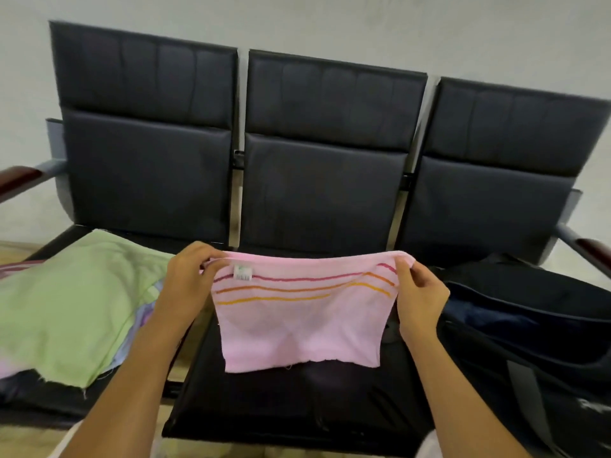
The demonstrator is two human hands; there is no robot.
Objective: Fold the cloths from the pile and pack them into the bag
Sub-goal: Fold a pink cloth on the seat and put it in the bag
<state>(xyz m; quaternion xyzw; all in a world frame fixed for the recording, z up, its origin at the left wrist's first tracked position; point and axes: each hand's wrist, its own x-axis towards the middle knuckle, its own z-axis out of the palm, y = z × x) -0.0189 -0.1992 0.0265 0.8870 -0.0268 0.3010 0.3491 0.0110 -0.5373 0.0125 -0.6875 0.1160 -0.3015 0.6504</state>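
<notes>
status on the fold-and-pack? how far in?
Done: nothing visibly packed; the dark bag on the right seat shows no cloth inside. In hand: left hand and right hand hold the pink striped cloth by its top corners. Left: the pile, green cloth topmost.

Pile [66, 302]: cut off at left frame edge; green top cloth hides most of the lower layers. Bag [542, 328]: cropped at right and bottom edges; interior too dark to read; white print on its side blurred. Pink cloth [297, 319]: small tag unreadable; top corners hidden under the left hand [188, 279] and right hand [420, 299].
</notes>
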